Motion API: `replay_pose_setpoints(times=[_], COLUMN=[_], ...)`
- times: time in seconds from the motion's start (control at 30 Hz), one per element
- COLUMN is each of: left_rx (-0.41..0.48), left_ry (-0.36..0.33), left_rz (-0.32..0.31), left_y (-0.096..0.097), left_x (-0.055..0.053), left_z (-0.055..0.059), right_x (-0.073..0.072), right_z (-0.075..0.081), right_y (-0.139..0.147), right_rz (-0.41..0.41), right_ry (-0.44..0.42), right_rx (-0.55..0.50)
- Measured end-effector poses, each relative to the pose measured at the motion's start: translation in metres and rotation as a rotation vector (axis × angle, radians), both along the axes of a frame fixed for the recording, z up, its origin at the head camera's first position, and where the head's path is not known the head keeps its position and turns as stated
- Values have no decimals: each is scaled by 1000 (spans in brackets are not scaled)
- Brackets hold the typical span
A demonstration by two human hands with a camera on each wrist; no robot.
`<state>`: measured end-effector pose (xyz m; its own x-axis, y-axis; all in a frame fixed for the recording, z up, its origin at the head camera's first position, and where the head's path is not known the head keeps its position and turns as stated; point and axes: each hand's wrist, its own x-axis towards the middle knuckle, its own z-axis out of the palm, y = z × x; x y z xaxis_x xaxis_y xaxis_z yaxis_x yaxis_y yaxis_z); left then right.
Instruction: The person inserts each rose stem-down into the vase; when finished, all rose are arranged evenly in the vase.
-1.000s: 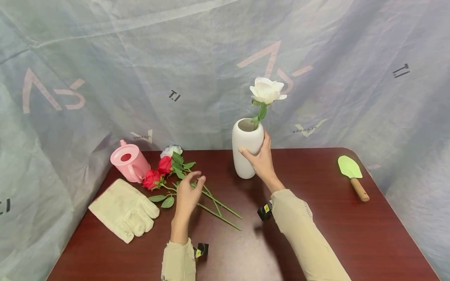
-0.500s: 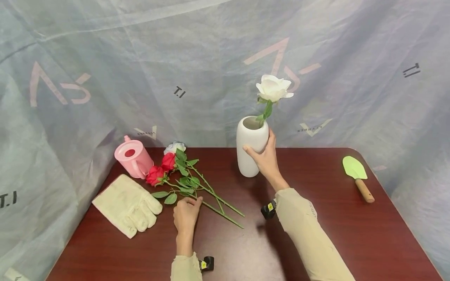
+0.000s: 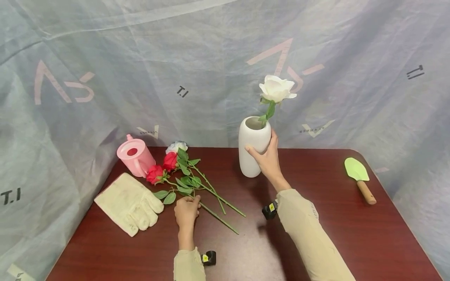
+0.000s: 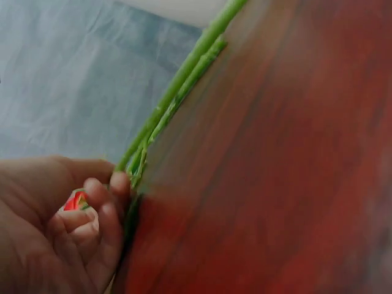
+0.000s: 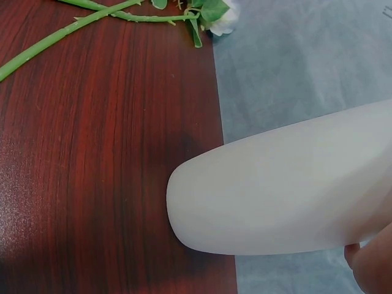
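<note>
My left hand [image 3: 186, 212] pinches the green stem [image 3: 219, 219] of a red rose [image 3: 154, 174] between thumb and fingertips. In the left wrist view, the curled fingers [image 4: 101, 211] meet at that stem, close over the table. A second red rose [image 3: 170, 160] and a pale blue-white flower [image 3: 177, 147] lie just beyond, their stems crossing. My right hand [image 3: 268, 160] grips the right side of a white vase [image 3: 249, 152], thumb across its front. The vase stands upright at the back of the table, and a white rose [image 3: 277, 89] leans to the right in its mouth.
A pink watering can [image 3: 136, 158] stands at the back left, near the rose heads. In front of it lies a cream work glove [image 3: 128, 203]. A green trowel [image 3: 356, 169] with a wooden handle rests at the far right. Grey sheeting [image 3: 211, 97] hangs behind the table.
My left hand has come down and back toward me and now pinches a rose stem, whose cut end has shifted slightly nearer. The right hand keeps its grip on the vase.
</note>
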<state>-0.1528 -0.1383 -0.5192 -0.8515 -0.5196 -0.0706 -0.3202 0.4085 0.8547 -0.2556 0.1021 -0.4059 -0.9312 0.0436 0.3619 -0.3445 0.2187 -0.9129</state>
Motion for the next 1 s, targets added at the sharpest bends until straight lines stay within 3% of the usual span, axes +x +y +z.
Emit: replay_pose_setpoints(times=[0.1,0.23,0.4,0.5,0.77,0.9,1.0], left_rx=[107,166,217,284,429,483,509], left_ry=[72,146,191,193,244,281,302], left_rz=[0,4,24,22,6,-15,-12], left_y=[-3,-4,-2,-1,-1,0,0], left_x=[2,6,12,14,19,21,20], left_z=[-2,-4,2,9,30,39,39], right_x=[4,-8,-19,-17,5,3,-6], right_z=[5,-11,-26,-23,5,4,-7], right_y=[-1,1,3,2,-2,-2,1], right_rz=[1,-4,-22,-22,15,19,12], right_ry=[12,10,6,-5,1,2,0], right_rx=[-14,0,14,11,-10,-10,-11])
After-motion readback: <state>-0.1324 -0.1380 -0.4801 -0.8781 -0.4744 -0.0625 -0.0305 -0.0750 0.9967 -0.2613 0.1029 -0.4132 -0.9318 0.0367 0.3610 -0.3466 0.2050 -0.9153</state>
